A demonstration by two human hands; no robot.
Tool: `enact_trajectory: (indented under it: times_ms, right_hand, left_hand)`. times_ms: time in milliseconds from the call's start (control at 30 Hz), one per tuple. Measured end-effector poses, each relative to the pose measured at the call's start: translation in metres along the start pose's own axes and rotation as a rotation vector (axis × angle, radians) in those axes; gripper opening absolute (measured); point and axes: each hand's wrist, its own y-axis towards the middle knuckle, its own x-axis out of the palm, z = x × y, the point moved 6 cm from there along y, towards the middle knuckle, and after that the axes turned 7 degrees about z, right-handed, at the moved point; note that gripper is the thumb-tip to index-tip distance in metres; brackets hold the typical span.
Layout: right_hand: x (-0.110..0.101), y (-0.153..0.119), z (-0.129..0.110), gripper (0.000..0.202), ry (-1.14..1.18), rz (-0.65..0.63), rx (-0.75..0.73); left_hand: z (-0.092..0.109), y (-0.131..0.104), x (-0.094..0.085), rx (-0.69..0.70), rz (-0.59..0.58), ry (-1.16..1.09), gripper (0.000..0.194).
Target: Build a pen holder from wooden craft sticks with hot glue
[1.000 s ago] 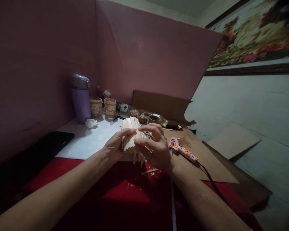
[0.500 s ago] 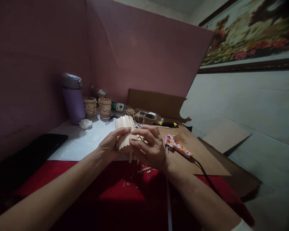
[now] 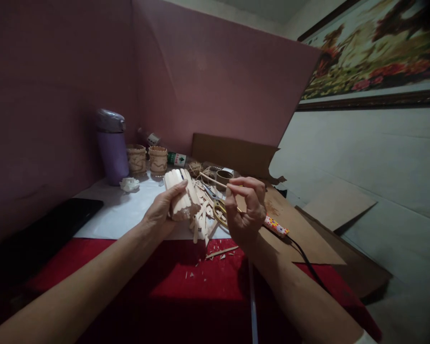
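My left hand (image 3: 162,210) is wrapped round a cup-like piece covered in pale wooden sticks (image 3: 182,193), its thumb across the side. The piece is tilted over the white sheet. To the right, my right hand (image 3: 246,205) pinches one end of a thin wooden stick (image 3: 214,180) that points up and left. Below that stick lie gold-handled scissors (image 3: 220,213) and a heap of cut wooden pieces (image 3: 200,220). A flower-patterned glue gun (image 3: 277,226) lies partly behind my right hand.
A purple bottle (image 3: 112,155), a white crumpled flower (image 3: 129,184) and two decorated cups (image 3: 158,161) stand at the back left. A tape roll (image 3: 224,177) lies behind the scissors. A dark phone-like slab (image 3: 71,210) is at left; cardboard (image 3: 308,246) covers the right.
My right hand has moved away to the right from the stick-covered piece and now shows a thin stick between its fingers. The piece has turned in my left hand. The scissors and wood pieces are uncovered.
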Motion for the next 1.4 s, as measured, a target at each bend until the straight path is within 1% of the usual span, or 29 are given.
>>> enact_trajectory:
  times_ms: [67, 100, 167, 300, 400, 467, 600, 667, 767, 867, 1033, 1100, 1200, 1267, 1400]
  right_hand:
    - [0.000, 0.000, 0.008, 0.020, -0.037, 0.022, 0.023]
    - [0.001, -0.001, 0.010, 0.019, -0.052, 0.016, 0.021]
    - [0.004, -0.002, 0.009, 0.018, -0.064, -0.027, -0.009]
    - [0.013, -0.004, -0.004, 0.021, -0.015, -0.161, -0.143]
    - [0.015, -0.006, -0.013, 0.024, 0.008, -0.236, -0.242]
    - [0.014, -0.007, -0.015, 0.028, -0.010, -0.245, -0.280]
    - [0.011, -0.006, -0.012, 0.031, -0.074, -0.206, -0.293]
    - [0.012, -0.007, -0.014, 0.031, -0.091, -0.209, -0.326]
    - [0.014, -0.009, -0.018, 0.031, -0.089, -0.251, -0.382]
    - [0.016, -0.010, -0.020, 0.029, -0.098, -0.270, -0.387]
    - [0.017, -0.012, -0.024, 0.023, -0.096, -0.268, -0.413]
    - [0.017, -0.011, -0.024, 0.023, -0.066, -0.273, -0.385]
    - [0.019, -0.010, -0.019, 0.023, -0.015, -0.316, -0.276]
    - [0.020, -0.009, -0.012, 0.023, 0.014, -0.332, -0.174]
    - [0.017, 0.002, 0.005, 0.016, 0.043, -0.267, 0.100]
  left_hand:
    - [0.010, 0.000, -0.003, 0.074, 0.042, -0.039, 0.013]
    - [0.014, -0.001, -0.003, 0.094, 0.032, -0.061, 0.013]
    - [0.018, -0.005, 0.001, 0.076, -0.042, -0.082, 0.015]
    - [0.017, -0.018, 0.012, -0.043, -0.245, -0.072, 0.031]
    - [0.019, -0.022, 0.015, -0.066, -0.325, -0.082, 0.038]
    - [0.020, -0.023, 0.014, -0.078, -0.350, -0.073, 0.043]
    - [0.021, -0.025, 0.014, -0.070, -0.392, -0.044, 0.050]
    - [0.022, -0.026, 0.015, -0.055, -0.410, -0.049, 0.053]
    - [0.023, -0.027, 0.015, -0.042, -0.422, -0.065, 0.054]
    - [0.023, -0.026, 0.014, -0.051, -0.417, -0.081, 0.054]
    - [0.023, -0.025, 0.013, -0.063, -0.481, -0.100, 0.056]
    - [0.024, -0.025, 0.012, -0.054, -0.481, -0.099, 0.056]
    - [0.027, -0.023, 0.011, -0.042, -0.451, -0.103, 0.056]
    - [0.028, -0.022, 0.010, -0.042, -0.437, -0.108, 0.058]
    - [0.029, -0.020, 0.009, -0.063, -0.459, -0.124, 0.060]
